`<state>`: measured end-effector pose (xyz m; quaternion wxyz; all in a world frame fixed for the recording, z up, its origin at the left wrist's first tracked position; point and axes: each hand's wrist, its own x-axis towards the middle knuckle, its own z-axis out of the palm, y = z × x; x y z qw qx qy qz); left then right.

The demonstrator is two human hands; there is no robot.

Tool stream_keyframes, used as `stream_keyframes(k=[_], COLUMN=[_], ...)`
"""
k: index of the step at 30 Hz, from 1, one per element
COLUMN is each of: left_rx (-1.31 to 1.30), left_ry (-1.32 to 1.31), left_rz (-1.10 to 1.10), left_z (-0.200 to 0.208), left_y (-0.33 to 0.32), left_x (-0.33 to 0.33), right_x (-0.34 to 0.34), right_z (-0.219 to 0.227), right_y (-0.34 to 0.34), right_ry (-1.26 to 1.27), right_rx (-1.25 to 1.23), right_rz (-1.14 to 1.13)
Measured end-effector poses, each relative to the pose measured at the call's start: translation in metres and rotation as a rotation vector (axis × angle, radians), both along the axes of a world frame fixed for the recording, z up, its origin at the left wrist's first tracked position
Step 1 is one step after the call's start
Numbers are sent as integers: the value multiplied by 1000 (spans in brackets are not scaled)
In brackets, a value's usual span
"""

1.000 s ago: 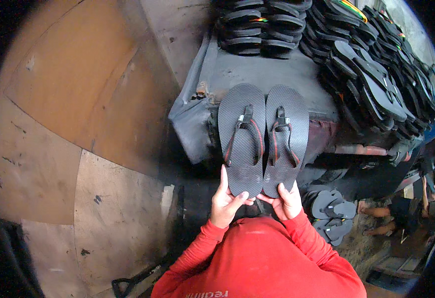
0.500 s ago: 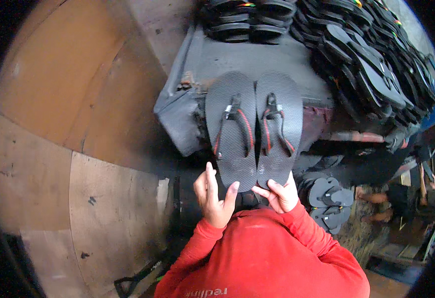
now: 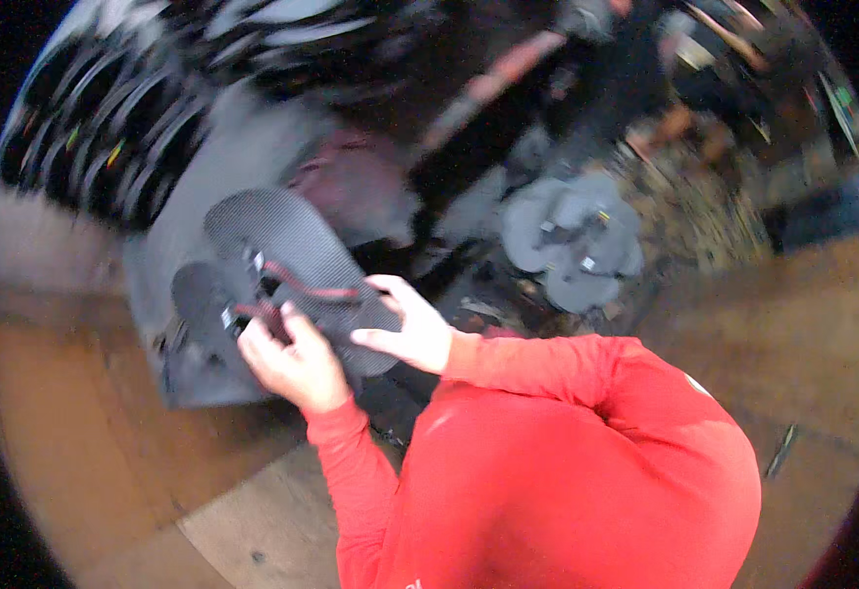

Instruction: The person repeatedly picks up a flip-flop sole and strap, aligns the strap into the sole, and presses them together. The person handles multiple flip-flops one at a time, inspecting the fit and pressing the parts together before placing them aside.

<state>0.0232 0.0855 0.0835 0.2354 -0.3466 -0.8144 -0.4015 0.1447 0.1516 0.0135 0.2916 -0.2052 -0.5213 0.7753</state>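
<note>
A pair of black flip-flops with red-trimmed straps is in front of me, held at a slant with the toes pointing up and left. My right hand point(image 3: 410, 324) grips the heel of the right flip-flop point(image 3: 287, 226), thumb on top of the sole. At the left flip-flop point(image 3: 199, 299), my left hand point(image 3: 297, 368) has its curled fingers and thumb on the strap. That hand hides much of the left sole, and the picture is somewhat smeared by motion.
Behind the pair is a grey work surface point(image 3: 243, 137). Stacked dark flip-flops point(image 3: 105, 118) fill the far left. A cluster of grey flip-flops point(image 3: 572, 240) lies lower down on the right. Brown wooden boards point(image 3: 86, 412) are at the left.
My view has swung right, so the surroundings appear turned. My left hand, open beside the pair before, is now on the left flip-flop's strap. The pair has tilted and its soles have spread apart.
</note>
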Motion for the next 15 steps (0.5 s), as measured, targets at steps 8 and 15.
stream_keyframes(k=[8,15], left_rx=[-152,-202], left_ry=[-344,-791], left_rz=[-645,-990], left_z=[-33,-115], left_y=[71,144], left_x=[102,216], right_x=[117,281], right_z=[-21,-52], right_y=[53,154], right_ry=[-421,-702], right_rx=[374,425], right_rz=[-657,-618])
